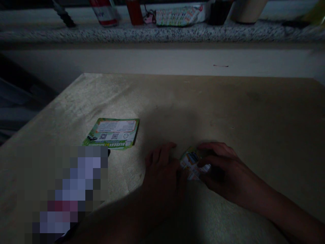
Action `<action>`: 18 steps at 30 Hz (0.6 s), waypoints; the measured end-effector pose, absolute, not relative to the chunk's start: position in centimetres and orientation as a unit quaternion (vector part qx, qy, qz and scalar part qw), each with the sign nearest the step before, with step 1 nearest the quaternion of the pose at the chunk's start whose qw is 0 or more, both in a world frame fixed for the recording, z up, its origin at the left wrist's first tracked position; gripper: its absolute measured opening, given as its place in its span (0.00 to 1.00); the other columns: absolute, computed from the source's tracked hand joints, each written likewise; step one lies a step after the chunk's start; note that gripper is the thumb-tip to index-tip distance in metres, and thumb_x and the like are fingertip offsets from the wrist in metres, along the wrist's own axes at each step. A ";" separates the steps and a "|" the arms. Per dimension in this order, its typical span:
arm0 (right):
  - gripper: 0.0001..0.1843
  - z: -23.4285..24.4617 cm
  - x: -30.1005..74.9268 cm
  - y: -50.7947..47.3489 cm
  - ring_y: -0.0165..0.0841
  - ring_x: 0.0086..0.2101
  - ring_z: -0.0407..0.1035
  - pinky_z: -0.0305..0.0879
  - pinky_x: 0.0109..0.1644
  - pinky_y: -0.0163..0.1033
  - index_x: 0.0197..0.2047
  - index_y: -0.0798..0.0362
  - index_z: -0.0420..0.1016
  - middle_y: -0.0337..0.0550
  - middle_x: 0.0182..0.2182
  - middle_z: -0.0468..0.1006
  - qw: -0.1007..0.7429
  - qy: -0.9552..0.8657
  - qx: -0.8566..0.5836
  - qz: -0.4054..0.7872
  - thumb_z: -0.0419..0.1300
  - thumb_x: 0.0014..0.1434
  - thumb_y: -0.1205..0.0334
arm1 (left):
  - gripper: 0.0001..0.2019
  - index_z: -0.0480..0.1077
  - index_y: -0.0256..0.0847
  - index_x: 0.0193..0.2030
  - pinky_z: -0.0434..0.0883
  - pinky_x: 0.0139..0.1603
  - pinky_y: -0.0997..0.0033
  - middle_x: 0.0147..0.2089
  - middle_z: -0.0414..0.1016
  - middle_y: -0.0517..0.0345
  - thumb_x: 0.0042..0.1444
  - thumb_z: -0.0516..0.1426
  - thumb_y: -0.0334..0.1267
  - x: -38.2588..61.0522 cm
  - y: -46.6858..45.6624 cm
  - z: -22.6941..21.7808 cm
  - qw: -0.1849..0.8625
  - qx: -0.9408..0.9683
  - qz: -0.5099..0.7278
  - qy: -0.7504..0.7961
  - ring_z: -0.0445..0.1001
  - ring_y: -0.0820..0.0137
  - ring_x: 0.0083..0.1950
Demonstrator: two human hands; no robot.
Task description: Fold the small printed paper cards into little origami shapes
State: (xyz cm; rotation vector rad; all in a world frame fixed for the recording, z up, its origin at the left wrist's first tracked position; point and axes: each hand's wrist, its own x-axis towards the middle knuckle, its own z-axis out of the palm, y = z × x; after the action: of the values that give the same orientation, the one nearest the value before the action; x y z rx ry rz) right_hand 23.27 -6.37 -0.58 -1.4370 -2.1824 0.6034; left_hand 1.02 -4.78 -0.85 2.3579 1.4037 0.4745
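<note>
A small folded printed paper (192,165) lies on the table between my two hands, with blue, yellow and white print facing up. My left hand (162,167) rests at its left edge, thumb and index finger closed against it and the other fingers bent on the tabletop. From the other side my right hand (225,166) pinches the paper's right edge with thumb and fingers. Dim light blurs the exact fingertip contact. Farther left, a green and white printed card (114,133) with code squares lies flat, apart from both hands.
The pale table (228,105) ends at a white wall below a speckled stone ledge (142,35). On the ledge stand a red and white can (104,13), a red container (135,13), a crumpled wrapper (180,16) and a dark cup (220,13). A pixelated patch hides the lower left.
</note>
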 end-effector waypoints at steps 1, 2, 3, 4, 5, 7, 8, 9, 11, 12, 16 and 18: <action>0.14 -0.6 23.3 -6.4 0.46 0.58 0.65 0.64 0.60 0.55 0.43 0.45 0.78 0.46 0.56 0.72 0.227 -0.792 -0.522 0.219 0.67 0.54 0.68 | 0.08 0.75 0.39 0.35 0.61 0.60 0.36 0.64 0.65 0.43 0.62 0.58 0.38 1.0 -4.8 -0.8 0.176 0.834 0.168 0.496 0.63 0.47 0.63; 0.13 -0.5 23.3 -6.4 0.46 0.58 0.65 0.64 0.60 0.55 0.43 0.45 0.78 0.46 0.56 0.72 0.227 -0.792 -0.522 0.219 0.67 0.54 0.68 | 0.08 0.75 0.39 0.34 0.61 0.60 0.36 0.64 0.65 0.43 0.62 0.57 0.38 1.0 -4.8 -0.8 0.176 0.835 0.166 0.495 0.63 0.47 0.64; 0.13 -0.5 23.3 -6.4 0.46 0.58 0.65 0.64 0.60 0.55 0.43 0.45 0.78 0.45 0.56 0.72 0.225 -0.792 -0.523 0.220 0.66 0.54 0.68 | 0.08 0.75 0.39 0.34 0.61 0.60 0.35 0.64 0.65 0.43 0.62 0.58 0.38 1.1 -4.8 -0.7 0.175 0.836 0.164 0.493 0.62 0.47 0.64; 0.13 -0.5 23.3 -6.4 0.46 0.58 0.65 0.64 0.60 0.55 0.43 0.45 0.78 0.45 0.56 0.72 0.223 -0.793 -0.523 0.220 0.66 0.54 0.68 | 0.08 0.75 0.39 0.34 0.61 0.60 0.35 0.64 0.65 0.43 0.62 0.58 0.38 1.1 -4.7 -0.7 0.175 0.837 0.162 0.492 0.62 0.47 0.64; 0.13 -0.5 23.3 -6.4 0.46 0.58 0.65 0.64 0.60 0.55 0.43 0.45 0.78 0.45 0.56 0.72 0.221 -0.793 -0.524 0.219 0.66 0.55 0.68 | 0.07 0.75 0.39 0.34 0.61 0.60 0.35 0.64 0.65 0.43 0.62 0.58 0.38 1.1 -4.7 -0.7 0.174 0.837 0.160 0.494 0.62 0.47 0.64; 0.14 -0.5 23.3 -6.4 0.46 0.58 0.65 0.64 0.60 0.55 0.44 0.45 0.78 0.46 0.56 0.72 0.221 -0.794 -0.523 0.215 0.66 0.54 0.68 | 0.07 0.75 0.38 0.35 0.61 0.61 0.35 0.64 0.65 0.42 0.61 0.58 0.37 1.1 -4.7 -0.7 0.173 0.836 0.158 0.496 0.63 0.46 0.64; 0.14 -0.5 23.3 -6.4 0.47 0.58 0.65 0.65 0.60 0.55 0.44 0.46 0.78 0.46 0.56 0.72 0.222 -0.796 -0.522 0.214 0.66 0.54 0.68 | 0.07 0.75 0.38 0.35 0.61 0.61 0.35 0.64 0.65 0.42 0.61 0.58 0.37 1.1 -4.7 -0.7 0.172 0.836 0.158 0.496 0.63 0.46 0.64; 0.14 -0.4 23.2 -6.4 0.47 0.58 0.65 0.65 0.60 0.55 0.45 0.46 0.78 0.46 0.56 0.72 0.223 -0.796 -0.520 0.214 0.66 0.54 0.68 | 0.07 0.75 0.38 0.35 0.61 0.60 0.35 0.64 0.65 0.42 0.61 0.58 0.37 1.1 -4.7 -0.7 0.171 0.837 0.157 0.495 0.63 0.46 0.64; 0.14 -0.3 23.2 -6.5 0.46 0.58 0.65 0.64 0.61 0.54 0.46 0.47 0.78 0.47 0.56 0.72 0.221 -0.796 -0.519 0.219 0.66 0.55 0.68 | 0.08 0.75 0.39 0.36 0.61 0.60 0.35 0.64 0.65 0.42 0.62 0.57 0.38 1.1 -4.7 -0.7 0.172 0.840 0.154 0.490 0.63 0.47 0.64; 0.14 -0.2 23.2 -6.5 0.46 0.58 0.65 0.64 0.61 0.54 0.46 0.47 0.78 0.47 0.56 0.72 0.220 -0.795 -0.519 0.222 0.65 0.56 0.68 | 0.08 0.75 0.39 0.36 0.61 0.60 0.35 0.64 0.65 0.42 0.62 0.57 0.38 1.1 -4.7 -0.8 0.171 0.841 0.154 0.490 0.63 0.47 0.64; 0.12 0.0 23.2 -6.5 0.44 0.59 0.64 0.65 0.60 0.53 0.46 0.45 0.77 0.45 0.57 0.71 0.220 -0.796 -0.514 0.232 0.64 0.59 0.67 | 0.08 0.75 0.39 0.36 0.61 0.60 0.36 0.63 0.65 0.42 0.62 0.57 0.38 1.1 -4.7 -1.0 0.167 0.840 0.168 0.489 0.63 0.47 0.64; 0.11 0.1 23.2 -6.5 0.44 0.59 0.64 0.65 0.60 0.53 0.45 0.45 0.77 0.45 0.56 0.71 0.221 -0.796 -0.513 0.233 0.64 0.58 0.67 | 0.07 0.75 0.39 0.36 0.61 0.59 0.36 0.64 0.65 0.42 0.62 0.57 0.38 1.1 -4.8 -1.0 0.165 0.840 0.170 0.487 0.63 0.47 0.64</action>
State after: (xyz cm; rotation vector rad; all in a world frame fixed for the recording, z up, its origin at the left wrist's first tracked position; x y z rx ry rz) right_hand 23.23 -6.51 0.07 -1.4171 -2.2009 0.6449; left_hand 1.09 -4.77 -1.03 2.3942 1.3883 0.4842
